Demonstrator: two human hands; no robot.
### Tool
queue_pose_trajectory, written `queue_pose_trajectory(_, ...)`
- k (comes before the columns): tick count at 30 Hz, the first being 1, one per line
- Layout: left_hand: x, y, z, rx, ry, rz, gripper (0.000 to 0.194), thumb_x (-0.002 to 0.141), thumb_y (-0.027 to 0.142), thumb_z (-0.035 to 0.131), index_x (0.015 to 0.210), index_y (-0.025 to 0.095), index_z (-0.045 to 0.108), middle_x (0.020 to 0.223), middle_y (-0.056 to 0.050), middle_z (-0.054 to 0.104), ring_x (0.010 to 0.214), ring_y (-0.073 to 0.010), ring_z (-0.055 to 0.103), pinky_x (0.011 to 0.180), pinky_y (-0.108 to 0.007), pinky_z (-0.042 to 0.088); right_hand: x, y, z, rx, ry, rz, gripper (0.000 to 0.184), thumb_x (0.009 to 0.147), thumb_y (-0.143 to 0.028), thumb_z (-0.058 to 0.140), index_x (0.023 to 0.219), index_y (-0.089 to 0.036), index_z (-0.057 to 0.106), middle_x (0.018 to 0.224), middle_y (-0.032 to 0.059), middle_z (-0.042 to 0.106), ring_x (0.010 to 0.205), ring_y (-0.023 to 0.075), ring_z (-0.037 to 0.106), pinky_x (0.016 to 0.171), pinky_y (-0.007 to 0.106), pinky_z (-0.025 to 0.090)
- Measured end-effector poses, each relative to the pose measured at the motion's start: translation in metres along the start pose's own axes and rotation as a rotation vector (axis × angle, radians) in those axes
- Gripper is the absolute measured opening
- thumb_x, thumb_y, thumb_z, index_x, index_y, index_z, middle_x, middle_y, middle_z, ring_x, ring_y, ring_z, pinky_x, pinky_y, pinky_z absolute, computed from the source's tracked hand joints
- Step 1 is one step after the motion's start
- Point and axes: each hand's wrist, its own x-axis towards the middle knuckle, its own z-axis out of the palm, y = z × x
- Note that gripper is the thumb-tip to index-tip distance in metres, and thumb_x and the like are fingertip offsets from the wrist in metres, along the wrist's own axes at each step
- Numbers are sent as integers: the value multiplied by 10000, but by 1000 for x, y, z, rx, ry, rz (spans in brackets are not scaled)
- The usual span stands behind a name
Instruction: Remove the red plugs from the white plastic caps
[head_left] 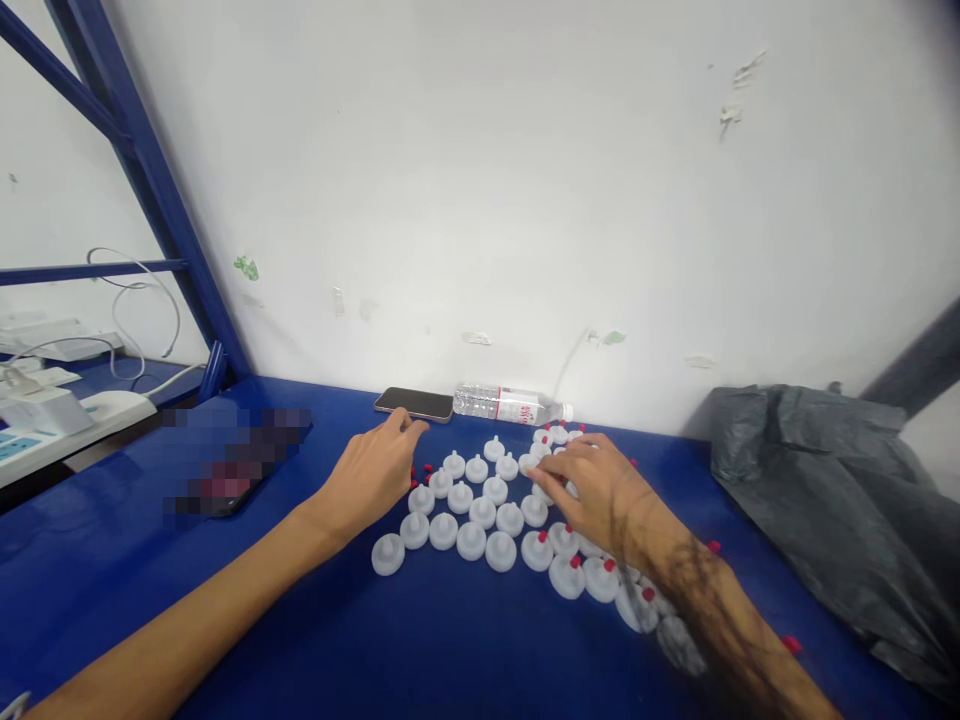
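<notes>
Many round white nozzle caps (471, 540) stand spout up on the blue table. Those toward the right carry small red tips (575, 562) on their spouts; those on the left have bare spouts. My left hand (371, 470) is at the left edge of the group with its fingers curled together, close to a few loose red tips (428, 468). Whatever its fingertips hold is hidden. Over the right part of the group, my right hand (592, 485) has thumb and fingers pinched at a white cap's spout. Anything between them cannot be made out, and several caps are hidden beneath.
Against the wall lie a phone (414, 403) and a clear plastic bottle (514, 404) on its side. A dark bag (810, 490) covers the right side. A blurred dark device (251, 465) and white power strips (67, 420) are at left. Loose red tips (791, 645) lie near the bag.
</notes>
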Motion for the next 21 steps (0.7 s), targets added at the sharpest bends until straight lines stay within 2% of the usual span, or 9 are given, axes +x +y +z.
queue_pose_trajectory(3, 2, -1, 0, -10, -37, -15, 398, 988, 111, 371, 1346, 191, 525, 1148, -101, 629, 789, -223, 686, 597, -298, 431, -1, 10, -6, -193, 97, 135, 334, 1048, -301, 406, 930, -217, 707, 786, 48, 755, 794, 245, 686, 910, 448, 368)
queue_pose_trajectory(5, 3, -2, 0, -20, -60, -6, 350, 1001, 131, 366, 1268, 182, 586, 1100, -104, 651, 825, -246, 695, 616, -309, 446, -4, 18, -9, -279, 121, 240, 268, 1024, -281, 445, 980, -214, 700, 797, 59, 759, 812, 272, 697, 892, 460, 366)
queue_pose_trajectory(9, 3, -2, -2, -29, -109, -1, 304, 1009, 157, 380, 1077, 174, 676, 1015, -97, 660, 822, -246, 692, 622, -309, 441, -8, 27, -10, -279, 26, 388, 240, 1007, -308, 483, 978, -212, 702, 835, 73, 774, 843, 291, 706, 856, 452, 371)
queue_pose_trajectory(13, 2, -2, -1, -26, -134, -15, 313, 1011, 161, 383, 1064, 175, 691, 1016, -100, 653, 831, -245, 684, 644, -315, 460, -9, 26, -7, -242, -73, 428, 289, 1009, -363, 501, 896, -216, 722, 788, 89, 771, 796, 283, 706, 824, 445, 376)
queue_pose_trajectory(16, 2, -3, 1, -21, -156, -34, 300, 1011, 177, 399, 1028, 171, 698, 1007, -107, 652, 833, -262, 682, 656, -342, 479, -10, 23, -2, -241, -118, 441, 249, 966, -390, 593, 837, -225, 729, 724, 76, 754, 763, 281, 706, 825, 440, 375)
queue_pose_trajectory(21, 2, -3, 5, -4, -188, -60, 274, 1006, 210, 442, 897, 166, 690, 980, -110, 659, 819, -284, 695, 651, -363, 485, -11, 20, 2, -246, -194, 430, 187, 903, -287, 677, 727, -226, 689, 661, 41, 720, 707, 245, 701, 717, 354, 367)
